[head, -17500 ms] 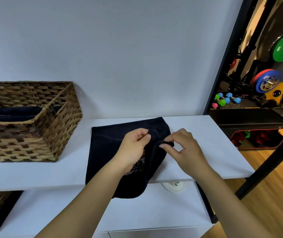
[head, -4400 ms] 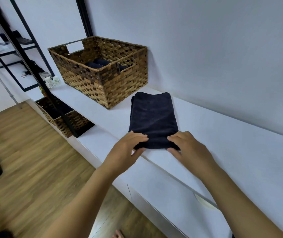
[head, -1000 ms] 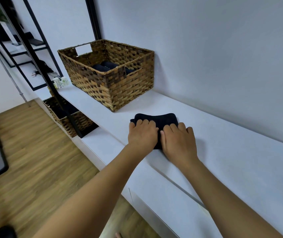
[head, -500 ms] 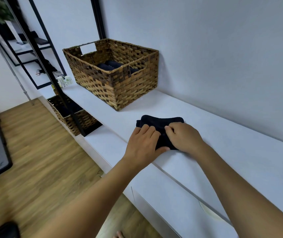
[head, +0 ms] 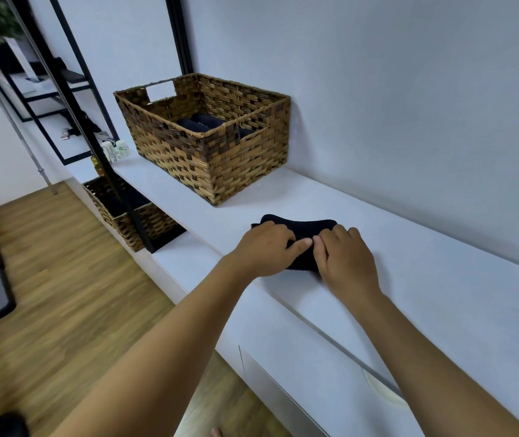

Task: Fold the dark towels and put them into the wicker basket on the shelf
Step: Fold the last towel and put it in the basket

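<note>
head cam | looks down-forward | close over shelf (head: 441, 279)

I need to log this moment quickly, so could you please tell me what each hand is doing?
Left hand: closed on the rolled dark towel.
Right hand: closed on it too.

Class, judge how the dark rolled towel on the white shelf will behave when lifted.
The towel is probably soft and floppy: it bulges around both hands. Likely light. It may unroll unless the left hand and right hand stay closed round it.

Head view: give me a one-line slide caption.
Both hands, left hand and right hand, grip a rolled dark towel on the white shelf beside the wicker basket.
</note>
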